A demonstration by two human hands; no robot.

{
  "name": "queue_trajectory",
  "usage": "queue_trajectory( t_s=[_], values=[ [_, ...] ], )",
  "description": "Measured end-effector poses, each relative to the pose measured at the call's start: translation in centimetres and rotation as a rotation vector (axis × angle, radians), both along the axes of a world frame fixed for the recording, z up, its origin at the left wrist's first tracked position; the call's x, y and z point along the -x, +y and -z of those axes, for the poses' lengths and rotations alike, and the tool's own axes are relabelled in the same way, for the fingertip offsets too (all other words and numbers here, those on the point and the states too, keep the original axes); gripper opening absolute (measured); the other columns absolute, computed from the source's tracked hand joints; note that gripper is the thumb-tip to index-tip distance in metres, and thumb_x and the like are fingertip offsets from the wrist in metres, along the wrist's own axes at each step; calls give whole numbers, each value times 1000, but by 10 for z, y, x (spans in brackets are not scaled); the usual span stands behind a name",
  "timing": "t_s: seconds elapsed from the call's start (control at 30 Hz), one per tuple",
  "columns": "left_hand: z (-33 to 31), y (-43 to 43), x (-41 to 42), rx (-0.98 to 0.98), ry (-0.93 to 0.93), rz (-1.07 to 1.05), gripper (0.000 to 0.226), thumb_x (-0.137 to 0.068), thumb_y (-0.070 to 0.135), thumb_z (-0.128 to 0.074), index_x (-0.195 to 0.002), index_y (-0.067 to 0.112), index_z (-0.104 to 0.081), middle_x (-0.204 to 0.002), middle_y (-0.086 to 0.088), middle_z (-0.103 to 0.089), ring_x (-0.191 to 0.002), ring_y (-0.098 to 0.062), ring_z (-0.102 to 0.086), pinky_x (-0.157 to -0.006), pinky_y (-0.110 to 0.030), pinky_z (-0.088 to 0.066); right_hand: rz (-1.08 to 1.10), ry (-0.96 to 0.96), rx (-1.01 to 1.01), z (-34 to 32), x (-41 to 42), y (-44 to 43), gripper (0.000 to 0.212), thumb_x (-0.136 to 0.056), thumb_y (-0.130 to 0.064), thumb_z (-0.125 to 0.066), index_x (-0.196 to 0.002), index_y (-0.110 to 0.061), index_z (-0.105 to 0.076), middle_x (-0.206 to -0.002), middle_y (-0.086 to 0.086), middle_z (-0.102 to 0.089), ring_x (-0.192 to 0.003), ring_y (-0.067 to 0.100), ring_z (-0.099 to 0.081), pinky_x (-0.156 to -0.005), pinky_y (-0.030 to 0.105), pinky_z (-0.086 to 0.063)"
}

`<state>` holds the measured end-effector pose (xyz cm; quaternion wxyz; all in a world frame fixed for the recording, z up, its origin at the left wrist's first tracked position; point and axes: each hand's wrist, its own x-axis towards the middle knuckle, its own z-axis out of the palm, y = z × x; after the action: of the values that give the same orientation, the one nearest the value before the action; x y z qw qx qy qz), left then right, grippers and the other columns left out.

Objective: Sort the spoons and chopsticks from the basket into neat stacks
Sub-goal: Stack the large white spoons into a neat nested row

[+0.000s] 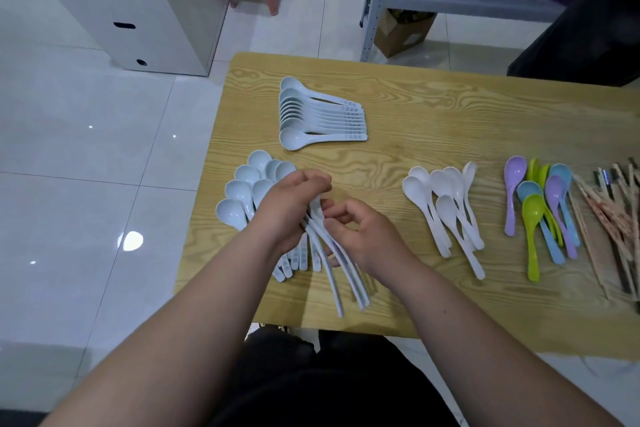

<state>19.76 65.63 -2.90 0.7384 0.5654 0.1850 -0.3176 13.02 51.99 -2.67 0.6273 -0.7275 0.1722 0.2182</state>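
Left hand [294,199] and right hand [353,230] pinched a bunch of pale blue-white plastic soup spoons [332,263] over the wooden table [433,121]; likely light, stiff, slippery, best gripped mid-handle.

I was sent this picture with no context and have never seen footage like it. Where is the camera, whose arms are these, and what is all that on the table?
There is no machine here. The one picture comes from a camera worn on a person's head, looking down at their own bare arms. On the wooden table lie sorted groups: a neat row of pale spoons at the back, a loose heap of similar spoons at the left, white spoons in the middle, coloured spoons further right, and chopsticks at the right edge. The left hand and right hand together grip a bundle of long-handled spoons, apparently lining them up.
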Motion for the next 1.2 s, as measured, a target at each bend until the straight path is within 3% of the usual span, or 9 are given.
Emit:
queue_trajectory(
  t_s=[0.13, 0.27, 0.47, 0.57, 0.67, 0.8, 0.9, 1.03, 1.2],
  values=[
    [-10, 31, -7, 62, 52, -149, 16, -84, 1, -60, -86, 11, -48, -70, -7, -48, -56, -17, -56, -58, -30, -52, 10, 333, -345, 3, 2, 26, 33, -104, -36, -53, -119, -8, -58, -107, 16, -73, -92, 32, -74, -87, 52, -59],
    [-9, 63, -18, 60, 99, -239, 9, -89, 1, -55, -90, 9, -52, -74, -7, -54, -57, -15, -59, -66, -31, -54, -104, 551, -654, 10, 15, 41, 61, -102, -59, -35, -133, -14, -61, -88, 8, -65, -71, 19, -62, -66, 37, -56],
    [-6, 90, -21, 147, 98, -253, 14, -92, 8, -58, -105, 4, -55, -84, -8, -64, -66, -19, -65, -72, -35, -58, -29, 489, -700, 14, 15, 75, 51, -94, -55, -44, -116, -15, -67, -65, -2, -31, -47, 6, -28, -42, 17, -27],
    [-6, 103, -25, 83, 57, -80, 13, -94, 13, -56, -105, 9, -60, -93, -7, -68, -81, -22, -71, -76, -42, -60, -40, 411, -552, 15, 12, 73, 45, -98, -50, -43, -112, -14, -65, -62, -3, -33, -46, 7, -26, -44, 18, -21],
    [-2, 111, -33, -107, -32, 168, 20, -92, 9, -51, -100, 11, -69, -118, -10, -69, -102, -29, -71, -73, -39, -60, -108, 267, -220, 13, 5, 59, 38, -107, -39, -42, -114, -11, -66, -65, -1, -39, -50, 10, -32, -50, 23, -28],
    [4, 112, -42, -301, -201, 371, 27, -89, 7, -56, -106, 21, -71, -115, -8, -69, -91, -25, -74, -84, -43, -61, -268, 125, 201, 3, -15, 28, 22, -102, -42, -52, -105, -34, -72, -73, -10, -59, -62, 6, -49, -64, 22, -43],
    [10, 102, -51, -497, -372, 506, 29, -87, 19, -61, -107, 39, -68, -106, 15, -69, -85, -17, -72, -84, -40, -59, -393, 8, 316, 3, -36, 3, 16, -99, -42, -57, -88, -49, -67, -74, -20, -60, -66, -2, -52, -70, 22, -42],
    [24, 79, -69, -655, -520, 484, 29, -87, 21, -65, -113, 36, -65, -98, 16, -68, -83, -7, -64, -73, -31, -52, -414, -59, 443, 16, -70, -28, 11, -92, -47, -66, -102, -49, -62, -93, -23, -66, -84, -1, -61, -76, 24, -49],
    [49, 48, -96, -723, -669, 401, 21, -87, 15, -66, -100, 31, -65, -94, 14, -66, -84, 1, -59, -69, -9, -39, -403, -160, 546, 40, -119, -60, 19, -83, -40, -77, -97, -42, -64, -84, -19, -68, -76, -1, -62, -67, 26, -50]
  ],
)
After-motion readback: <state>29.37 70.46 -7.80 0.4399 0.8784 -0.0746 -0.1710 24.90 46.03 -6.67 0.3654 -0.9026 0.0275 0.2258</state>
